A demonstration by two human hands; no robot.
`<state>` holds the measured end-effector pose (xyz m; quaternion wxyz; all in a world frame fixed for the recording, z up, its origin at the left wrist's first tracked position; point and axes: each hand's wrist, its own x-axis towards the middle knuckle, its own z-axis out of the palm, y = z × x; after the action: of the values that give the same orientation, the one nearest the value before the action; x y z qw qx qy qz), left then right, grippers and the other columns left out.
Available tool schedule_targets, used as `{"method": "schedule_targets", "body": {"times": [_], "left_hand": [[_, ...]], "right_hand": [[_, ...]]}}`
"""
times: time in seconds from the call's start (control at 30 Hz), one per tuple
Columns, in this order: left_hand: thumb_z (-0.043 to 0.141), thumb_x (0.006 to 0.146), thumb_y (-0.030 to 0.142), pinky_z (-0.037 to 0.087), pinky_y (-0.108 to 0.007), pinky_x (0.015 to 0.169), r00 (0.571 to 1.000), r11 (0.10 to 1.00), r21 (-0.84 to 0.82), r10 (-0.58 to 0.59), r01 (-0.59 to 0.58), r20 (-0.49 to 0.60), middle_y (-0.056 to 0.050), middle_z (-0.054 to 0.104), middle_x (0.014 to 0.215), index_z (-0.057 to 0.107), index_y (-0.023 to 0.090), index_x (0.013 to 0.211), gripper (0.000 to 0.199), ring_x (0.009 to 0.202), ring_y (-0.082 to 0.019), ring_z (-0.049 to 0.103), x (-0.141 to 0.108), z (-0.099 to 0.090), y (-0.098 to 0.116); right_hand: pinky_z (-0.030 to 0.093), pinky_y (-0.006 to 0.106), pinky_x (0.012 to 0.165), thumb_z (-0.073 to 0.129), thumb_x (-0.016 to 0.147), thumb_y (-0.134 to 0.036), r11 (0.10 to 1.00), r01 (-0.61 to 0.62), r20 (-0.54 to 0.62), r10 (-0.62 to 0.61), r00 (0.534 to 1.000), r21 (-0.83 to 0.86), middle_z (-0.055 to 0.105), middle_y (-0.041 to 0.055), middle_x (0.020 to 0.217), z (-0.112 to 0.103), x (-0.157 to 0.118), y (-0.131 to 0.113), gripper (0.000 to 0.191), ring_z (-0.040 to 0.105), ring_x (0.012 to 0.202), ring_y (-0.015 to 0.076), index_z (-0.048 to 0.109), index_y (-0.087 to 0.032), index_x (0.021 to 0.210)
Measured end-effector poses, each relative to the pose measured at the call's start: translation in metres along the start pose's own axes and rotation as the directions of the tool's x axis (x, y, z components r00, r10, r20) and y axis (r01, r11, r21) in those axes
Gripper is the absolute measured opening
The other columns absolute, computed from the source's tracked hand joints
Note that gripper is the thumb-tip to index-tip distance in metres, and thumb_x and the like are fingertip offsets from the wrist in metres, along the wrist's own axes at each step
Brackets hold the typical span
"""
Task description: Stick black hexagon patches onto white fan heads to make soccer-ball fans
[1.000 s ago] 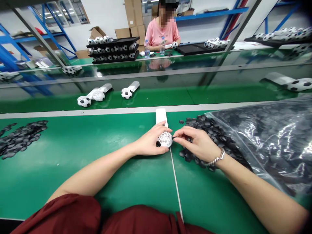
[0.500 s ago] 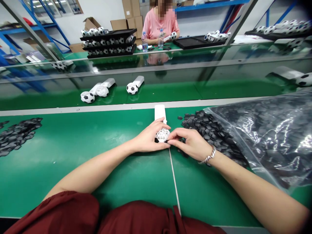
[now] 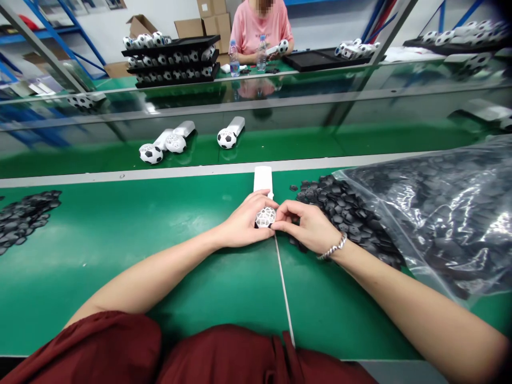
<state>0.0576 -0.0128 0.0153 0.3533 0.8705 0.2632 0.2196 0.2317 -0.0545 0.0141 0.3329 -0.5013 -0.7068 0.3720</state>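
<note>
A white device with a round lattice ball end (image 3: 265,217) lies on the green table, its flat white body (image 3: 263,180) pointing away from me. My left hand (image 3: 247,220) wraps round the ball from the left, fingers behind it and thumb in front. At the ball's right front edge, my right hand (image 3: 306,223) has thumb and index finger pinched; whatever is between the tips is too small to make out. Black patches show low on the ball. A heap of small black pieces (image 3: 340,205) lies just beyond my right hand.
A clear plastic bag of black pieces (image 3: 444,208) covers the right side. More black pieces (image 3: 26,216) lie far left. Behind the ledge, a green strip carries football-patterned devices (image 3: 227,138). Across stands a person in pink (image 3: 262,32), beside stacked black trays (image 3: 172,58).
The view has shifted slightly. The devices on the strip have moved right relative to the table. Both hands stay at the ball, my right fingertips slightly repositioned at its edge.
</note>
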Motion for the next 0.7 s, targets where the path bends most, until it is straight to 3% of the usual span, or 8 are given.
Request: {"method": "schedule_targets", "body": {"times": [0.1,0.2,0.33,0.43,0.5,0.57,0.7], "left_hand": [[0.063,0.067,0.017,0.026,-0.043,0.105,1.0,1.0,0.004,0.003,-0.003,0.004,-0.008,0.052,0.116,0.049,0.02,0.104,0.04,0.129,-0.024,0.027,-0.001,0.0,-0.001],[0.064,0.066,0.019,0.026,-0.044,0.105,1.0,1.0,0.007,0.003,-0.003,-0.023,-0.008,0.051,0.119,0.048,0.021,0.106,0.044,0.129,-0.024,0.027,-0.002,0.0,-0.005],[0.069,0.066,0.03,0.028,-0.042,0.104,0.998,1.0,-0.008,0.001,-0.002,-0.065,-0.008,0.053,0.116,0.05,0.021,0.102,0.042,0.128,-0.024,0.03,-0.002,0.001,-0.008],[0.066,0.068,0.025,0.028,-0.04,0.104,0.999,1.0,0.001,0.026,-0.026,-0.036,-0.007,0.054,0.113,0.049,0.021,0.102,0.038,0.127,-0.022,0.03,-0.001,0.0,-0.008],[0.065,0.066,0.022,0.025,-0.04,0.105,0.999,0.999,0.016,0.043,-0.042,-0.013,-0.007,0.05,0.115,0.048,0.021,0.104,0.041,0.127,-0.022,0.029,-0.001,-0.002,-0.007],[0.067,0.062,0.022,0.024,-0.042,0.106,0.999,0.999,0.044,-0.007,0.008,-0.04,-0.009,0.042,0.121,0.047,0.02,0.108,0.05,0.126,-0.024,0.028,-0.001,-0.002,-0.006],[0.071,0.054,0.026,0.025,-0.044,0.104,0.967,0.974,0.041,-0.214,0.222,-0.134,-0.009,0.031,0.116,0.047,0.019,0.108,0.059,0.119,-0.026,0.032,-0.004,-0.002,-0.004]], "right_hand": [[0.039,0.021,0.047,0.061,0.071,-0.031,0.997,-0.069,0.013,0.069,0.998,-0.015,0.052,-0.0041,0.056,-0.008,0.003,0.003,0.017,0.047,0.049,0.0091,0.053,-0.018,0.066],[0.039,0.022,0.051,0.062,0.071,-0.032,0.972,-0.112,-0.027,0.108,0.994,-0.208,0.055,-0.0031,0.057,-0.027,0.004,0.007,0.017,0.049,0.052,0.0101,0.055,-0.018,0.066],[0.041,0.023,0.057,0.063,0.07,-0.025,0.827,-0.178,0.012,0.218,0.976,-0.533,0.061,-0.0015,0.064,-0.049,0.004,0.01,0.007,0.054,0.059,0.0119,0.06,-0.019,0.067],[0.043,0.024,0.061,0.065,0.069,-0.026,0.748,-0.163,0.069,0.269,0.961,-0.643,0.064,0.0002,0.075,-0.05,0.003,0.01,0.009,0.058,0.068,0.0143,0.064,-0.021,0.076],[0.044,0.025,0.063,0.064,0.071,-0.027,0.704,-0.157,0.048,0.262,0.964,-0.693,0.064,0.0011,0.083,-0.046,0.002,0.011,0.014,0.059,0.074,0.0157,0.064,-0.022,0.085],[0.044,0.025,0.063,0.061,0.074,-0.026,0.667,-0.16,0.011,0.245,0.97,-0.727,0.064,0.0018,0.087,-0.041,0.002,0.011,0.016,0.059,0.076,0.0165,0.064,-0.022,0.09],[0.044,0.027,0.064,0.056,0.079,-0.024,0.626,-0.124,-0.018,0.173,0.985,-0.77,0.062,0.0042,0.092,-0.036,0.003,0.016,0.012,0.06,0.078,0.0177,0.064,-0.021,0.087]]}}
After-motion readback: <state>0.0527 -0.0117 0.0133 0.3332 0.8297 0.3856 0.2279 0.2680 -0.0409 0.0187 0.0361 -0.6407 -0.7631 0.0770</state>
